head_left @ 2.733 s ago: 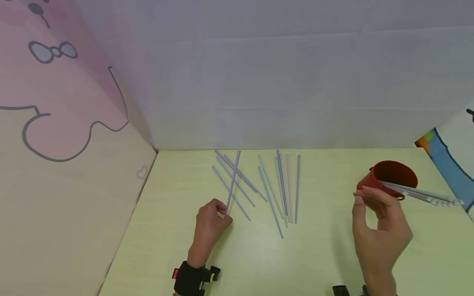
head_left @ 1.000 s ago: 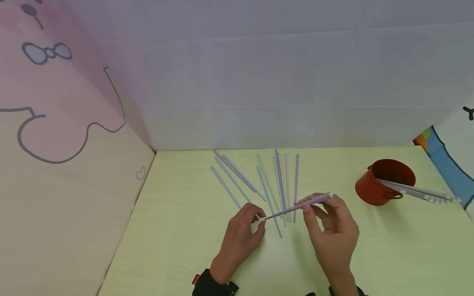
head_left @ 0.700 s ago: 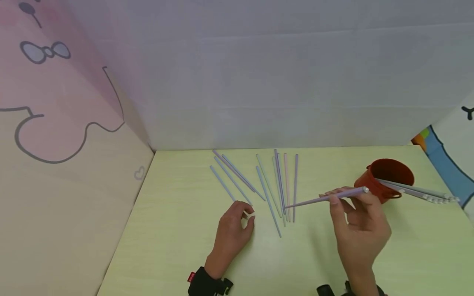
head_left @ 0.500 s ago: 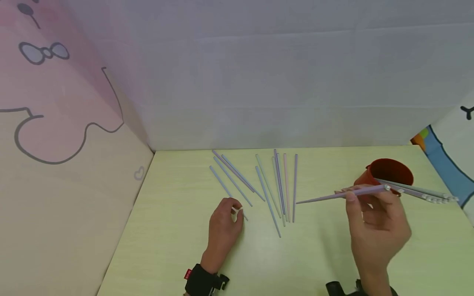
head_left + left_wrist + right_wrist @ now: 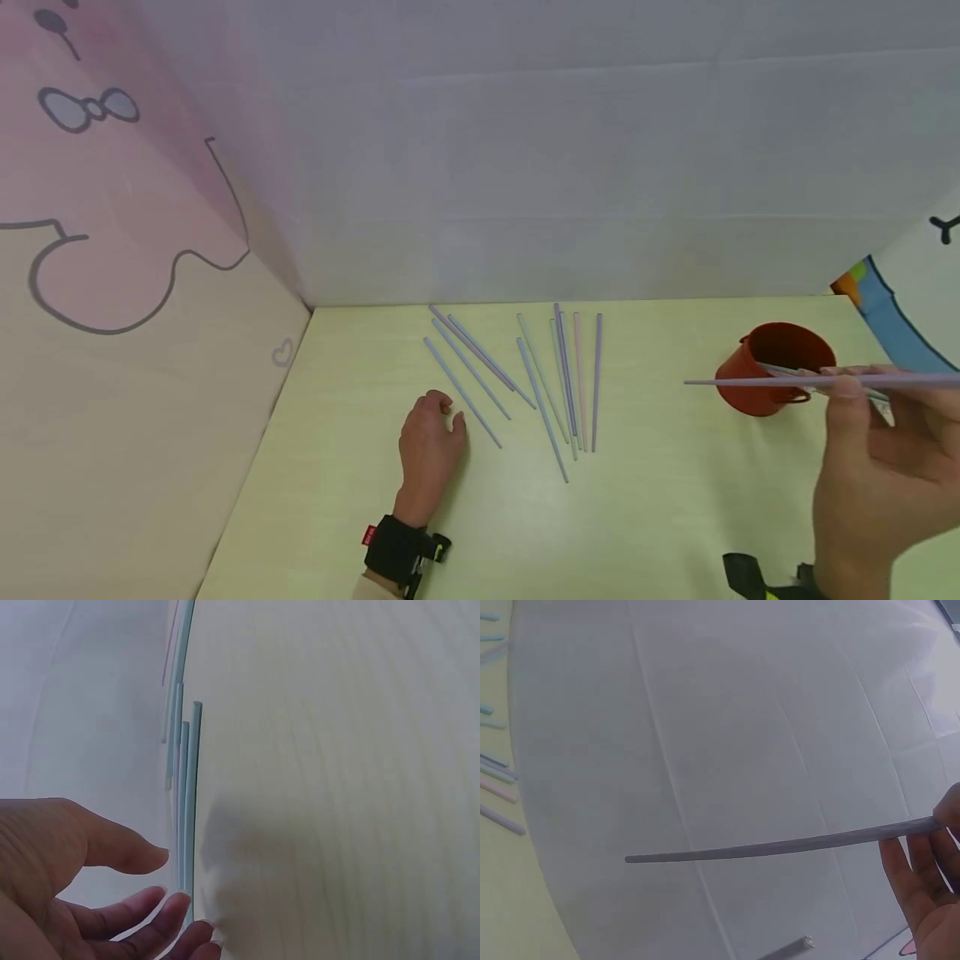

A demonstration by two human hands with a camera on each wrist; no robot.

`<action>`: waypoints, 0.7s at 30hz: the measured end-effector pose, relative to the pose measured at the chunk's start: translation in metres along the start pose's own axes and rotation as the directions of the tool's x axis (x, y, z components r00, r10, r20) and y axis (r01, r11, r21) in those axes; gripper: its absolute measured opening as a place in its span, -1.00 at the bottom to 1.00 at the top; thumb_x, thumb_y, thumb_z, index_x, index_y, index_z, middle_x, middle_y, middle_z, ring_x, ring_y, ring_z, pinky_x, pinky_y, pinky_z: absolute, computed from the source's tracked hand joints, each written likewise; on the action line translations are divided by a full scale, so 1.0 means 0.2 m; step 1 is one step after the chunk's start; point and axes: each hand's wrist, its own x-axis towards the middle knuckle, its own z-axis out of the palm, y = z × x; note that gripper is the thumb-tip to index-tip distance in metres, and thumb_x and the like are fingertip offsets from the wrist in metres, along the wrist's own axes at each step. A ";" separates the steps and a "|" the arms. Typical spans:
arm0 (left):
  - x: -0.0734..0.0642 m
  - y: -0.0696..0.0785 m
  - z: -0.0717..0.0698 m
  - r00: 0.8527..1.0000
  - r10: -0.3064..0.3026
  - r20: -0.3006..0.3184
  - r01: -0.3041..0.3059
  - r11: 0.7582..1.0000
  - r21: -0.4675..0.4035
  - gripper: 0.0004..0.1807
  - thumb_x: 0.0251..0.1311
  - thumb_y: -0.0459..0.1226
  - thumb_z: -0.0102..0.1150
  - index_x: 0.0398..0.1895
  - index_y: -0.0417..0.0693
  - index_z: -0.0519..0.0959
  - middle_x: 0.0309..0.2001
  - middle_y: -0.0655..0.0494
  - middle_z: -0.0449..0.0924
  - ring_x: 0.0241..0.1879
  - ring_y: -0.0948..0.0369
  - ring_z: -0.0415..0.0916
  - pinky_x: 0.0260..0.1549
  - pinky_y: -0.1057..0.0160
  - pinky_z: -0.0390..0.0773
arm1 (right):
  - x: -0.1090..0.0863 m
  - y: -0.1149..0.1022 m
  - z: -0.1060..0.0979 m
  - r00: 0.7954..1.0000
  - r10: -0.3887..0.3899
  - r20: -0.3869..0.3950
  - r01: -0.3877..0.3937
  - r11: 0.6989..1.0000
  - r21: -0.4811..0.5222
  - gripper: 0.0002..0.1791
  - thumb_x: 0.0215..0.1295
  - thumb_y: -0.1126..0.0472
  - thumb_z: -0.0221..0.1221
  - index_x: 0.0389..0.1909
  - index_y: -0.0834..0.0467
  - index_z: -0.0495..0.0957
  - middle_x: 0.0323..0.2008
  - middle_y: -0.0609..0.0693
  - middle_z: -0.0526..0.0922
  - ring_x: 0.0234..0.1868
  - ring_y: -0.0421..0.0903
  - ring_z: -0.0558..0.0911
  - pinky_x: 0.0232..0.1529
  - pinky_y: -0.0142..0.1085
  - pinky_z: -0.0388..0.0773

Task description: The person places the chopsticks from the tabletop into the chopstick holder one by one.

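Note:
My right hand (image 5: 885,467) pinches a lavender straw (image 5: 795,847) between thumb and fingers. The straw is held level above the table, its thin end pointing left in front of a red bucket (image 5: 738,375). That bucket has several pale straws (image 5: 780,368) sticking out of its mouth to the right, partly hidden behind my right hand. My left hand (image 5: 431,450) is low over the table with loosely bent fingers and holds nothing. Beside it to the right lies a blue straw (image 5: 462,393), seen edge-on past the fingers in the left wrist view.
Several straws lie on the pale wooden table (image 5: 337,467): a slanted group (image 5: 480,358) at left, and a steeper group (image 5: 542,408) of blue, green, pink and purple at centre. A white sheet (image 5: 510,167) rises behind the table, and a pink patterned cloth (image 5: 135,192) borders the left.
The lavender straw has passed from my left hand to my right, which has carried it rightward to the bucket. My left hand has let go and drawn back left.

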 end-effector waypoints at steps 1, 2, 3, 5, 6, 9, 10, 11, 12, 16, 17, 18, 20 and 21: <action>0.01 0.00 0.00 1.000 -0.015 0.005 0.015 1.000 0.009 -0.78 0.02 -0.30 0.35 -0.28 -0.14 0.54 -0.40 0.10 0.50 -0.44 0.13 0.45 -0.58 0.20 0.40 | 0.01 0.00 -0.03 1.000 0.010 0.008 -0.009 0.999 -0.054 -0.69 0.12 0.55 0.22 -0.11 0.56 0.44 -0.20 0.26 0.58 -0.14 0.04 0.61 0.05 -0.31 0.52; 0.01 -0.01 0.00 0.999 -0.031 0.013 0.031 0.999 0.019 -0.78 0.02 -0.30 0.34 -0.28 -0.15 0.54 -0.40 0.09 0.50 -0.43 0.12 0.44 -0.57 0.19 0.40 | 0.03 0.01 -0.05 1.000 0.022 0.007 -0.021 0.994 -0.103 -0.70 0.16 0.52 0.20 -0.08 0.52 0.44 -0.18 0.22 0.58 -0.11 0.04 0.60 0.08 -0.31 0.50; 0.01 -0.01 0.01 0.999 -0.044 0.021 0.044 0.999 0.026 -0.78 0.03 -0.29 0.34 -0.28 -0.15 0.54 -0.40 0.08 0.49 -0.41 0.10 0.43 -0.56 0.18 0.40 | 0.04 0.01 -0.07 0.999 0.037 -0.001 -0.037 0.982 -0.187 -0.71 0.23 0.47 0.18 -0.04 0.47 0.46 -0.15 0.16 0.59 -0.08 0.01 0.61 0.11 -0.30 0.47; 0.02 -0.01 0.01 0.998 -0.061 0.033 0.060 0.997 0.038 -0.77 0.04 -0.27 0.34 -0.28 -0.16 0.54 -0.39 0.06 0.49 -0.39 0.07 0.41 -0.53 0.16 0.40 | 0.07 0.00 -0.10 0.999 0.051 -0.009 -0.051 0.926 -0.375 -0.74 0.34 0.36 0.11 0.01 0.34 0.51 -0.10 0.04 0.62 -0.04 -0.06 0.60 0.17 -0.33 0.41; 0.02 -0.01 0.02 0.997 -0.066 0.036 0.064 0.997 0.043 -0.76 0.04 -0.26 0.34 -0.28 -0.16 0.53 -0.39 0.05 0.48 -0.39 0.06 0.40 -0.53 0.16 0.40 | 0.08 -0.01 -0.11 0.998 0.066 -0.021 -0.068 0.881 -0.469 -0.73 0.39 0.28 0.08 0.06 0.25 0.52 -0.07 -0.03 0.63 -0.01 -0.11 0.59 0.21 -0.34 0.37; 0.02 -0.01 0.03 0.996 -0.081 0.040 0.079 0.995 0.058 -0.72 0.03 -0.21 0.36 -0.28 -0.17 0.53 -0.37 0.02 0.48 -0.37 0.02 0.40 -0.52 0.14 0.41 | 0.11 -0.01 -0.17 0.997 0.066 -0.025 -0.064 0.677 -0.733 -0.68 0.49 0.09 -0.06 0.14 -0.02 0.53 0.02 -0.36 0.56 0.07 -0.34 0.49 0.23 -0.43 0.26; 0.02 -0.01 0.03 0.996 -0.085 0.039 0.082 0.995 0.063 -0.70 0.03 -0.19 0.37 -0.28 -0.17 0.53 -0.37 0.00 0.48 -0.36 0.00 0.40 -0.51 0.13 0.41 | 0.11 -0.01 -0.19 0.998 0.058 -0.028 -0.058 0.635 -0.771 -0.67 0.50 0.04 -0.09 0.13 -0.08 0.54 0.03 -0.42 0.53 0.07 -0.40 0.45 0.22 -0.46 0.24; 0.02 -0.01 0.04 0.995 -0.090 0.039 0.088 0.994 0.068 -0.68 0.03 -0.16 0.38 -0.28 -0.17 0.52 -0.36 -0.01 0.48 -0.35 -0.01 0.40 -0.51 0.12 0.42 | 0.12 0.00 -0.21 0.999 0.046 -0.028 -0.051 0.616 -0.786 -0.66 0.50 0.02 -0.10 0.14 -0.10 0.53 0.04 -0.44 0.51 0.06 -0.43 0.44 0.22 -0.48 0.25; 0.02 -0.01 0.04 0.995 -0.095 0.040 0.092 0.993 0.074 -0.66 0.02 -0.14 0.38 -0.28 -0.18 0.53 -0.35 -0.03 0.48 -0.34 -0.03 0.40 -0.51 0.10 0.42 | 0.13 0.01 -0.23 0.998 0.046 -0.046 -0.064 0.607 -0.792 -0.65 0.50 0.00 -0.11 0.15 -0.10 0.51 0.06 -0.47 0.48 0.05 -0.46 0.41 0.23 -0.49 0.23; 0.04 0.00 0.06 0.994 -0.097 0.048 0.091 0.990 0.111 -0.57 0.00 -0.05 0.39 -0.26 -0.20 0.53 -0.31 -0.11 0.48 -0.32 -0.10 0.41 -0.52 0.05 0.45 | 0.15 0.05 -0.27 0.994 0.031 -0.102 -0.097 0.667 -0.739 -0.65 0.49 0.06 -0.06 0.18 0.04 0.46 0.09 -0.39 0.48 0.02 -0.43 0.42 0.23 -0.48 0.25; 0.04 0.00 0.06 0.994 -0.095 0.051 0.089 0.989 0.120 -0.54 -0.02 -0.02 0.40 -0.26 -0.21 0.54 -0.30 -0.13 0.48 -0.32 -0.11 0.41 -0.53 0.05 0.45 | 0.15 0.06 -0.28 0.993 0.040 -0.108 -0.107 0.661 -0.743 -0.64 0.49 0.05 -0.07 0.20 0.02 0.44 0.10 -0.40 0.46 0.04 -0.43 0.42 0.24 -0.47 0.24; 0.04 0.01 0.06 0.995 -0.091 0.049 0.084 0.988 0.128 -0.50 -0.04 0.01 0.42 -0.26 -0.21 0.54 -0.30 -0.14 0.48 -0.32 -0.12 0.41 -0.54 0.05 0.45 | 0.15 0.06 -0.28 0.993 0.054 -0.108 -0.118 0.640 -0.759 -0.64 0.49 0.01 -0.09 0.21 -0.02 0.43 0.09 -0.45 0.43 0.05 -0.44 0.40 0.24 -0.48 0.23; 0.04 0.02 0.07 0.995 -0.082 0.048 0.074 0.986 0.148 -0.44 -0.10 0.06 0.45 -0.26 -0.22 0.54 -0.30 -0.15 0.47 -0.33 -0.12 0.41 -0.54 0.06 0.45 | 0.14 0.08 -0.28 0.994 0.065 -0.090 -0.111 0.600 -0.792 -0.63 0.49 -0.03 -0.11 0.20 -0.10 0.45 0.07 -0.50 0.41 0.05 -0.47 0.39 0.22 -0.49 0.24; 0.04 0.02 0.07 0.996 -0.077 0.045 0.069 0.985 0.158 -0.41 -0.14 0.07 0.46 -0.27 -0.23 0.54 -0.31 -0.15 0.47 -0.35 -0.12 0.40 -0.53 0.07 0.44 | 0.14 0.08 -0.28 0.994 0.076 -0.081 -0.110 0.572 -0.813 -0.63 0.48 -0.07 -0.11 0.19 -0.16 0.46 0.05 -0.55 0.40 0.04 -0.49 0.37 0.20 -0.50 0.23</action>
